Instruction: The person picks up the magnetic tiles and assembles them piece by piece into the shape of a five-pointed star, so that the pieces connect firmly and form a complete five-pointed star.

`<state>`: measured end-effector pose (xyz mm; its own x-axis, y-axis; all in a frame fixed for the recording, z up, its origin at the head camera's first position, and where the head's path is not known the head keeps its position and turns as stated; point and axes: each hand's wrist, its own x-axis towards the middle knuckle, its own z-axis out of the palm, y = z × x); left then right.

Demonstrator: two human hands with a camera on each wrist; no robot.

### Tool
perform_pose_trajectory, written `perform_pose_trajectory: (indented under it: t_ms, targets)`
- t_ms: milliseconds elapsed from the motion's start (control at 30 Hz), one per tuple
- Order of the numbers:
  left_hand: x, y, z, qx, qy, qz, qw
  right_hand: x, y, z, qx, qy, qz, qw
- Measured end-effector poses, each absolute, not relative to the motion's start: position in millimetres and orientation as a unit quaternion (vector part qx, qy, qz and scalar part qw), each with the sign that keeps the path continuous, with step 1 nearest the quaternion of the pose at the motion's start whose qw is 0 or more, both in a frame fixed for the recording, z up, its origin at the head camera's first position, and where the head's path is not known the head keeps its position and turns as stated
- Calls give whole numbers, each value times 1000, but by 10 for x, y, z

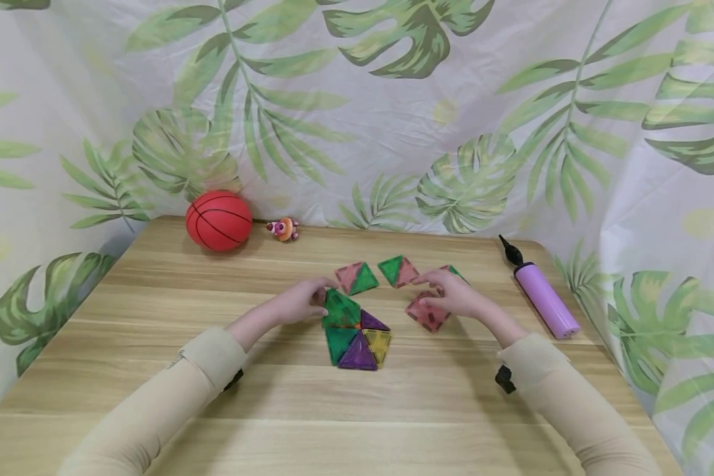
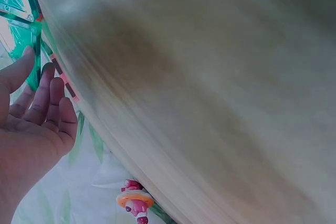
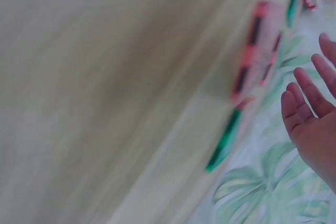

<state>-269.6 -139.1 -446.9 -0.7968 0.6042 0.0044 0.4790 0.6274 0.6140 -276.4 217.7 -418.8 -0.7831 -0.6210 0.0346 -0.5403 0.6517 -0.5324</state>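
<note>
My left hand (image 1: 300,302) pinches the edge of a translucent green magnetic tile (image 1: 342,309) between thumb and curled fingers. That tile adjoins a flat fan of triangular tiles: another green tile (image 1: 340,342), purple tiles (image 1: 359,354) and a yellow tile (image 1: 377,344). In the left wrist view, the thumb overlaps the green tile (image 2: 23,38). My right hand (image 1: 454,294) is above red tiles (image 1: 428,315), its fingers relaxed and apart. The right wrist view shows that hand (image 3: 315,114) away from the blurred red tile (image 3: 257,51), with nothing between the fingers.
Behind the fan lie two red-and-green tile pairs (image 1: 357,277) (image 1: 398,271); more green shows behind my right hand. A red basketball (image 1: 219,221) and small toy figure (image 1: 283,229) stand at the back left. A purple hand pump (image 1: 545,299) lies on the right.
</note>
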Motion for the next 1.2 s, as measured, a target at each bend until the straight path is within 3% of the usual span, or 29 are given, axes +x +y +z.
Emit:
perform_pose_trajectory:
  t_ms: [333,533,900,1200]
  targets:
    - [-2530,-1476,-4418,314,905,282,52,-2673,2374,-4371,-329,919,-178,123]
    - [-2457,-1452,-4379,321,908,267,34,-2671,2410,-4398,-348,915,-165,116]
    - [-2326,-1388,-4325,314,916,242,61,-2675,2391,-4412,-329,924,-161,109]
    - [-2343,-1345,-4266,311,913,251,85,-2694,2230,-4389,-322,930,-173,47]
